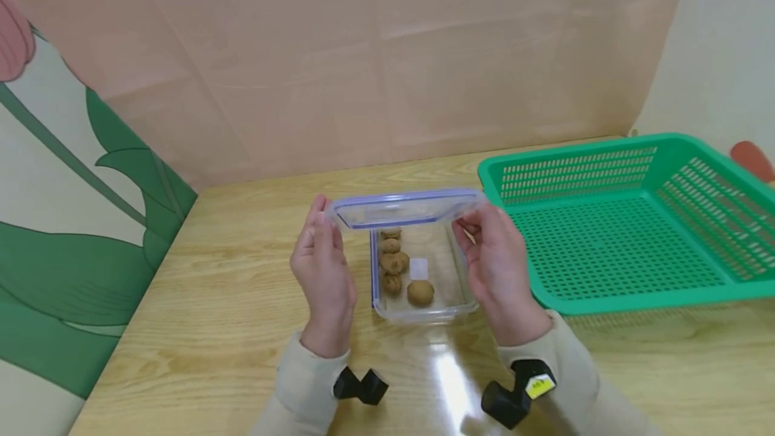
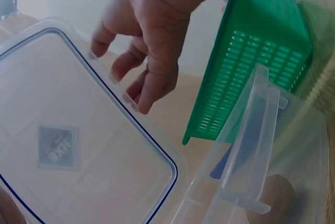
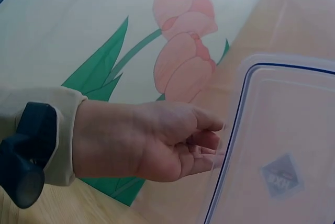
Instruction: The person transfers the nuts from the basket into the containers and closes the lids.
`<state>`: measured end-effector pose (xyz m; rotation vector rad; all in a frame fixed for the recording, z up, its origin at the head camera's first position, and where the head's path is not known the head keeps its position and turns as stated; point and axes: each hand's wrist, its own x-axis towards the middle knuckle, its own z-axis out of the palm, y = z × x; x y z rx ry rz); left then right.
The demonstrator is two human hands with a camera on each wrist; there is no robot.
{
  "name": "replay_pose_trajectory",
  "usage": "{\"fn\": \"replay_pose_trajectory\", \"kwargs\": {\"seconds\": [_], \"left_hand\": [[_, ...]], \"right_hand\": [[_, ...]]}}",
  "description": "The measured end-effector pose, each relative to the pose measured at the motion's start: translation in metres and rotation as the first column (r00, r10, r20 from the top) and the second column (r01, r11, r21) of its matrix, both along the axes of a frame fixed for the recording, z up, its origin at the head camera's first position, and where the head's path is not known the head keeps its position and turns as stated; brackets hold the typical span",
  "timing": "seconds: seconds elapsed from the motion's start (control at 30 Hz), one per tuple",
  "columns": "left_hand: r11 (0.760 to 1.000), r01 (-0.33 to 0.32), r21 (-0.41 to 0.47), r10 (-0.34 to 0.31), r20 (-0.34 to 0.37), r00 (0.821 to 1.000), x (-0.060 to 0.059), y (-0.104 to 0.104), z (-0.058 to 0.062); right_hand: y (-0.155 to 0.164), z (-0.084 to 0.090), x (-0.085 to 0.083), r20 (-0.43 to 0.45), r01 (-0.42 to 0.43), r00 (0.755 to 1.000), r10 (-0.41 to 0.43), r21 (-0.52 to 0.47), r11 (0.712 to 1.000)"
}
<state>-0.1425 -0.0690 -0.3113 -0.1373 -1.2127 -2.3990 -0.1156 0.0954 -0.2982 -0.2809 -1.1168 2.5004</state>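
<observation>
A clear rectangular container lid (image 1: 406, 209) with a blue seal is held tilted above a clear plastic container (image 1: 445, 311). My left hand (image 1: 327, 271) holds the lid's left edge, and my right hand (image 1: 499, 268) pinches its right edge between thumb and fingers. The left wrist view shows the right hand (image 2: 162, 30) along one lid edge; in the right wrist view the left hand (image 3: 157, 140) meets the opposite edge. Inside the container lie several brown, roundish things (image 1: 420, 293) that look like small potatoes, most lined along its left side. A small white square (image 1: 418, 268) shows among them.
A large green plastic basket (image 1: 611, 305) stands to the right, close to my right hand. The wooden table (image 1: 230, 274) meets a pink sheet (image 1: 303, 86) at the back. Painted flowers and leaves (image 1: 54, 274) cover the left wall.
</observation>
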Motion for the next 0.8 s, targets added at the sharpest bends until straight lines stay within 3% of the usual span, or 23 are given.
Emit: {"fn": "replay_pose_trajectory", "kwargs": {"seconds": [0.13, 0.33, 0.53, 0.8], "left_hand": [[1.000, 0.003, -0.005, -0.002, 0.094, 0.996, 0.001, -0.003, 0.001], [0.994, 0.102, -0.029, -0.094, 0.191, 0.977, -0.001, -0.013, -0.003], [0.985, 0.155, -0.076, -0.135, 0.222, 0.966, -0.003, -0.017, -0.013], [0.961, 0.237, -0.146, -0.206, 0.201, 0.958, -0.002, -0.019, -0.031]], "right_hand": [[0.001, -0.004, -0.002, -0.025, -0.004, 1.000, 0.004, -0.003, 1.000], [0.003, -0.008, -0.001, -0.022, -0.042, 0.999, 0.042, 0.015, 0.999], [0.004, -0.012, 0.004, 0.052, -0.083, 0.996, 0.076, 0.151, 0.985], [0.007, -0.027, 0.008, 0.197, -0.130, 0.978, 0.072, 0.298, 0.946]]}}
